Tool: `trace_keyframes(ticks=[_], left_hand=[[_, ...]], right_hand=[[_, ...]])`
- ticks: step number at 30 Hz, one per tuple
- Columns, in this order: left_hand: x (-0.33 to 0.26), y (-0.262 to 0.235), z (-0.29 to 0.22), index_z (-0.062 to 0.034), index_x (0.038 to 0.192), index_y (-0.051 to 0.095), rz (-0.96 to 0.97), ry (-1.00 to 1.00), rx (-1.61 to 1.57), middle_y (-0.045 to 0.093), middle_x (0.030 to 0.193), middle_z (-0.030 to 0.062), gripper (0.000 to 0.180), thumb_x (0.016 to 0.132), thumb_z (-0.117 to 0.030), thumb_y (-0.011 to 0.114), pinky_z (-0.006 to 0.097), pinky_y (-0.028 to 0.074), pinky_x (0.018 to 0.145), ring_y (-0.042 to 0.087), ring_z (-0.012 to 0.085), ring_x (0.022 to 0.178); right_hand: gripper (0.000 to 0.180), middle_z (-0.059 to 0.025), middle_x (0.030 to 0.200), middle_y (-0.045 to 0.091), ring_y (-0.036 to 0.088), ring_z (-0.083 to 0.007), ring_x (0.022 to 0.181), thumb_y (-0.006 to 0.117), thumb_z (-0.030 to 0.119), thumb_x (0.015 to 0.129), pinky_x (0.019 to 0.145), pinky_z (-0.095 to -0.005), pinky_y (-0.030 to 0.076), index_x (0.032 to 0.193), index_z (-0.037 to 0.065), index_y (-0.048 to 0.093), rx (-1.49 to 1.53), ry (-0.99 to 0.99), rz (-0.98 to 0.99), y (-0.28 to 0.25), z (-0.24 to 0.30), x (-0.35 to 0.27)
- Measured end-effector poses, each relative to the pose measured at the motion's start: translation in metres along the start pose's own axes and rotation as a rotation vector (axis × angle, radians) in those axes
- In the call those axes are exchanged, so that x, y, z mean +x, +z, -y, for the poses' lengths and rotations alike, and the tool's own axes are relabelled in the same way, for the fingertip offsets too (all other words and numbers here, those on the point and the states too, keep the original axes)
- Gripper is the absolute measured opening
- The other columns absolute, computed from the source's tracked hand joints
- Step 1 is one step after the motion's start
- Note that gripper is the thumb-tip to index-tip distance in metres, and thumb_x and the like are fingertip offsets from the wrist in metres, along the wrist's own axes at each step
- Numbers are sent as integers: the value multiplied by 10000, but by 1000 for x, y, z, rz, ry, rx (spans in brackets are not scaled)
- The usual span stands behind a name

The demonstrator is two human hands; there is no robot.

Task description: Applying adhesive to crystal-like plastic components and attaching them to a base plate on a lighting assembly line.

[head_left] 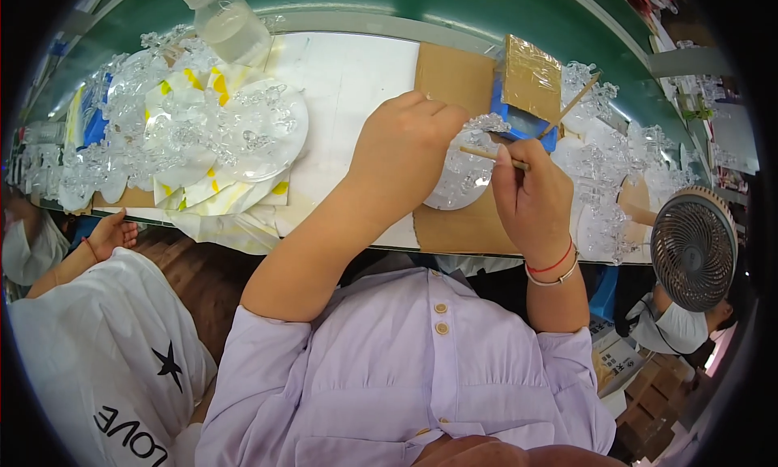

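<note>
Centrally, on brown cardboard on the table [348,78], the left hand [405,147] pressed closed upon a clear, brittle-looking plastic disc [462,179], best held by its rim. The right hand [531,196] pinched a thin wooden stick [486,153].

Lilac buttoned shirt [421,362], red wristband [553,266]

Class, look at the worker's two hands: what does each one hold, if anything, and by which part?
The right hand pinches a thin wooden stick near its right end. The left hand presses on a clear plastic piece, gripping its upper left edge.
</note>
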State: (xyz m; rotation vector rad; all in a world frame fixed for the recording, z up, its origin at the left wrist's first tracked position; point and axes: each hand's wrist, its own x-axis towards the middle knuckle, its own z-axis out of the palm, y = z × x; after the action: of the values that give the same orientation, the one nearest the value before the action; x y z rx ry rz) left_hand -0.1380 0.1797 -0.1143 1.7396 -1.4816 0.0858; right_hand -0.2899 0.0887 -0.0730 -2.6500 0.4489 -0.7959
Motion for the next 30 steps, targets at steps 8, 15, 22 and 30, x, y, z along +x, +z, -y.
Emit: trace_keyframes(ticks=[8, 15, 22, 30], left_hand=[[2, -7, -2, -71, 882, 668, 18, -40, 9, 671, 797, 57, 193, 701, -21, 621, 325, 502, 710, 617, 232, 779], [5, -6, -3, -70, 893, 678, 10, -45, -10, 666, 781, 57, 159, 743, -26, 650, 336, 505, 689, 618, 237, 759], [5, -7, -4, -73, 907, 681, 31, -54, 8, 664, 781, 58, 170, 744, -28, 676, 342, 502, 677, 615, 237, 758], [5, -6, -2, -73, 906, 680, 30, -42, 0, 659, 767, 58, 176, 738, -20, 675, 343, 501, 666, 612, 234, 748]], right_hand=[[87, -109, 706, 629, 618, -217, 580, 612, 31, 901, 534, -287, 468, 859, 11, 538, 14, 109, -10, -7, -9, -36], [88, -145, 814, 642, 618, -261, 629, 607, 5, 890, 560, -314, 481, 910, -4, 523, 74, 61, 33, -11, -10, -46], [117, -166, 841, 634, 608, -317, 661, 611, -26, 849, 586, -365, 490, 908, 1, 514, 135, -57, 102, -18, -1, -53], [123, -171, 847, 635, 609, -322, 656, 615, -21, 847, 580, -362, 495, 907, 5, 510, 131, -42, 95, -17, -10, -51]])
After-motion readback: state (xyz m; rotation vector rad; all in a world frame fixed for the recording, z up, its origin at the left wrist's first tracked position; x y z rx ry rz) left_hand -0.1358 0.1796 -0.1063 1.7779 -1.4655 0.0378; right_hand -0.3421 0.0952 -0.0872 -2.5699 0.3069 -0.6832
